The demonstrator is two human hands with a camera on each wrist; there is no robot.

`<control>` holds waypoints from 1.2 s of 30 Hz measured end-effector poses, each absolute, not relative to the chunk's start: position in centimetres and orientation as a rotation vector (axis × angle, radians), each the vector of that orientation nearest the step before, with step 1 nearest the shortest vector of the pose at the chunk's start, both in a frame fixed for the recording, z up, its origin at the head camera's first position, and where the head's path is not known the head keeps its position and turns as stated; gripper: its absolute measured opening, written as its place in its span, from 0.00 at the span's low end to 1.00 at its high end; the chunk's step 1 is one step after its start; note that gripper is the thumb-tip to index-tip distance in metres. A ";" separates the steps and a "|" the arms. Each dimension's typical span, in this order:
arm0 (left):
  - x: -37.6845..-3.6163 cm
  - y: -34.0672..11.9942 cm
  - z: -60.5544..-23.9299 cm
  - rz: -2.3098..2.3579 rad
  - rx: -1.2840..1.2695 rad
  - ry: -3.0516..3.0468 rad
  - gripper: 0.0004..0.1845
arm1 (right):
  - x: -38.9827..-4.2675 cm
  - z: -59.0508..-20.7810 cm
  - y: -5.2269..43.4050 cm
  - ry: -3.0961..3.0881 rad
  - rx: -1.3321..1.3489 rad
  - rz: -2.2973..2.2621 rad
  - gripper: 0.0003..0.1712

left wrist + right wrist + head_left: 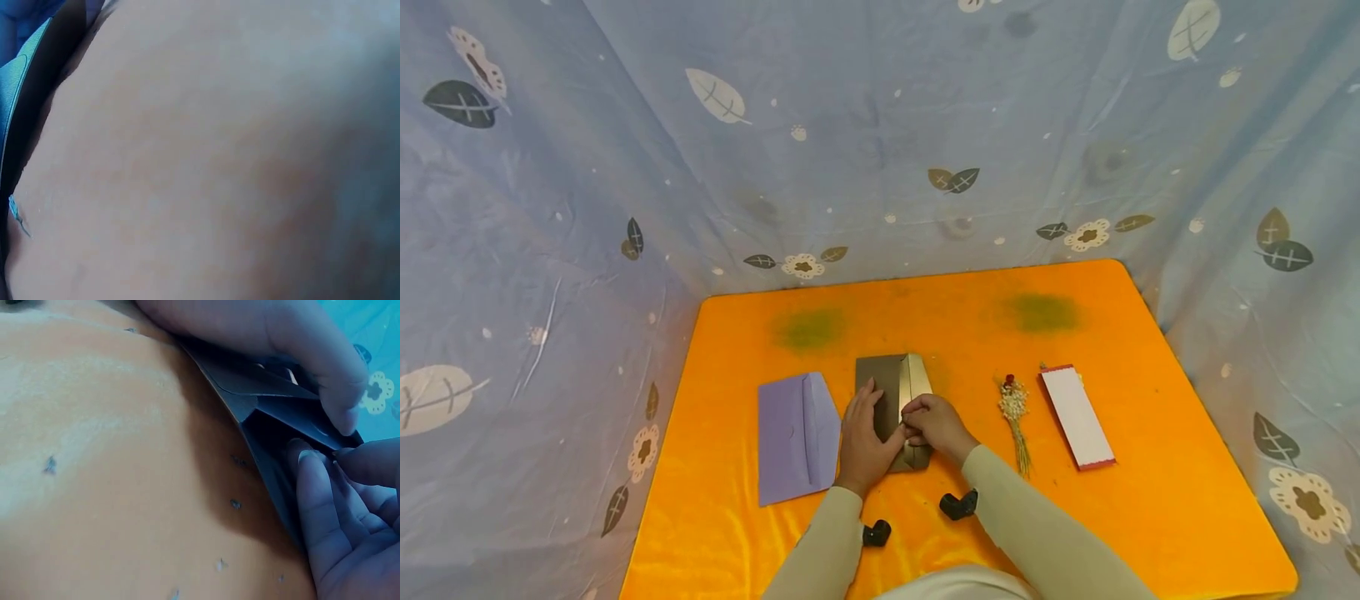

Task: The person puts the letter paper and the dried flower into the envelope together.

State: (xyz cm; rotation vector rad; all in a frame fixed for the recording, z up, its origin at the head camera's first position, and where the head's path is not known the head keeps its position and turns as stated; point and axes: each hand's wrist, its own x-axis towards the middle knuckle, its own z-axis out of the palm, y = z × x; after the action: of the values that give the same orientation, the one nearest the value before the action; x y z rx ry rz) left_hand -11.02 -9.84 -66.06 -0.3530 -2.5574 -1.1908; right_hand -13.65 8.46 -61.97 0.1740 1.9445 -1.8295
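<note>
A brown envelope (880, 372) with a pale gold flap (918, 375) lies in the middle of the table. My left hand (863, 446) rests on its left part, fingers spread, thumb reaching toward the opening. On the right side, my right hand (938, 423) has curled fingers that pinch at the envelope's opening edge. In the right wrist view, the fingertips of the right hand (350, 512) are at the gaping dark pocket of the envelope (275, 453), while the left hand (269, 331) lies over its top. A blurred surface fills most of the left wrist view.
Left of the brown envelope lies a purple envelope (782, 437), its flap unfolded. To the right are a small dried-flower bunch (1014, 404) and a white card with red ends (1078, 417). An orange cloth (1180, 492) covers the table; patterned curtains (880, 150) surround it.
</note>
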 end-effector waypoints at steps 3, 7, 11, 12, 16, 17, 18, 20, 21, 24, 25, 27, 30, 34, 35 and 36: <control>-10.9 -9.8 -66.0 -1.200 -0.345 -2.557 0.36 | -13.3 -61.9 9.1 1.936 0.197 -1.873 0.09; -10.9 -9.9 -65.8 -1.211 -0.338 -2.565 0.37 | -12.9 -61.8 9.9 1.915 0.230 -1.948 0.10; -10.9 -10.1 -65.7 -1.228 -0.330 -2.563 0.37 | -12.7 -61.8 10.5 1.888 0.250 -1.971 0.10; -10.9 -10.1 -65.7 -1.232 -0.328 -2.560 0.37 | -12.7 -61.8 10.6 1.883 0.249 -1.972 0.10; -11.0 -10.1 -65.7 -1.236 -0.334 -2.554 0.37 | -12.5 -61.7 10.9 1.869 0.249 -1.988 0.12; -11.0 -10.1 -65.8 -1.236 -0.337 -2.553 0.37 | -12.5 -61.6 11.0 1.871 0.248 -1.992 0.13; -11.1 -10.1 -65.9 -1.233 -0.339 -2.549 0.36 | -12.4 -61.6 11.1 1.872 0.251 -1.992 0.13; -11.1 -10.0 -65.9 -1.241 -0.340 -2.547 0.37 | -12.3 -61.5 11.2 1.875 0.259 -1.993 0.14; -11.1 -10.0 -65.9 -1.249 -0.340 -2.545 0.37 | -12.2 -61.5 11.4 1.877 0.261 -1.994 0.14; -11.1 -10.0 -65.9 -1.256 -0.341 -2.541 0.37 | -12.1 -61.2 11.8 1.888 0.279 -1.993 0.15; -11.1 -10.0 -65.9 -1.258 -0.340 -2.543 0.37 | -12.0 -61.2 12.0 1.892 0.286 -1.993 0.16; -11.1 -10.0 -66.0 -1.256 -0.339 -2.545 0.37 | -12.0 -61.3 12.5 1.893 0.300 -1.998 0.16; -11.1 -9.9 -65.9 -1.249 -0.336 -2.544 0.37 | -11.9 -61.8 13.3 1.886 0.315 -2.008 0.17; -11.0 -9.9 -65.8 -1.259 -0.333 -2.535 0.37 | -11.7 -62.0 14.2 1.892 0.337 -2.011 0.18; -10.9 -9.9 -65.8 -1.263 -0.332 -2.534 0.37 | -11.6 -62.0 14.3 1.893 0.344 -2.008 0.19; -10.9 -9.9 -65.8 -1.265 -0.330 -2.533 0.37 | -11.5 -61.9 14.5 1.894 0.349 -2.005 0.19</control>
State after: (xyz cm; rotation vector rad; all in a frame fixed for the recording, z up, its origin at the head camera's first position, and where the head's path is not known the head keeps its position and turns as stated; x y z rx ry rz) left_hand -10.89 -9.91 -65.84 -0.3295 -2.5328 -1.2653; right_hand -11.52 14.51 -61.91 0.3493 1.8943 -2.0049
